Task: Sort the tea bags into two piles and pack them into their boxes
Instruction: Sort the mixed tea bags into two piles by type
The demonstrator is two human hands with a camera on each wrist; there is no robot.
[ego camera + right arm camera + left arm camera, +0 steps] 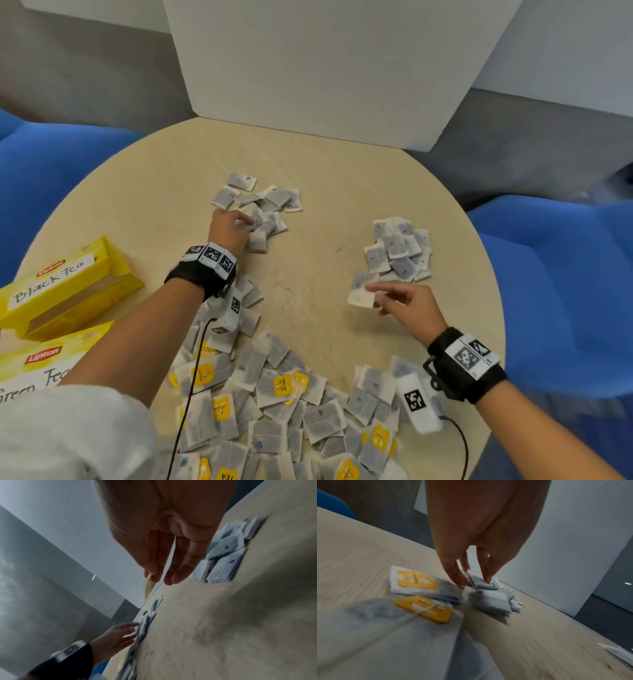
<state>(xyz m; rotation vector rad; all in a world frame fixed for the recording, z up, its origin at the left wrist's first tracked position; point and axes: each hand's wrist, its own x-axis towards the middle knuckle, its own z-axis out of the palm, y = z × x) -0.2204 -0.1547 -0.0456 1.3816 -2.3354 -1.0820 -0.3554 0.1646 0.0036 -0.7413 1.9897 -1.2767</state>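
— wood-grain round table (325, 164) first: our unsorted heap (281, 404) sprawls along the near edge, and two sorted piles sit farther out, the left pile (263, 205) and the right pile (399, 248), well apart.

— and the boxes?

— two yellow ones at our far left, the black tea box (65, 284) open and lying on its side, the green tea box (37, 363) nearer us. both lie beside our left arm, well away from the right one.

— so what do our hands hold?

— our right hand (400, 303) pinches one tea bag (361, 294) between thumb and forefinger, the other fingers loose. the bag hangs just at the near-left edge of the right pile, so we judge the drop is a short carry forward and to the right.

— and the left?

— our left hand (229, 231) reaches down into the left pile, fingertips (488, 577) curled on a small tea bag there; pinching or only pressing, we lean to pinching.

— which hand is nearer the heap?

— neither is at it; both are out at the piles. we judge sorting is far from done, packing not yet begun.
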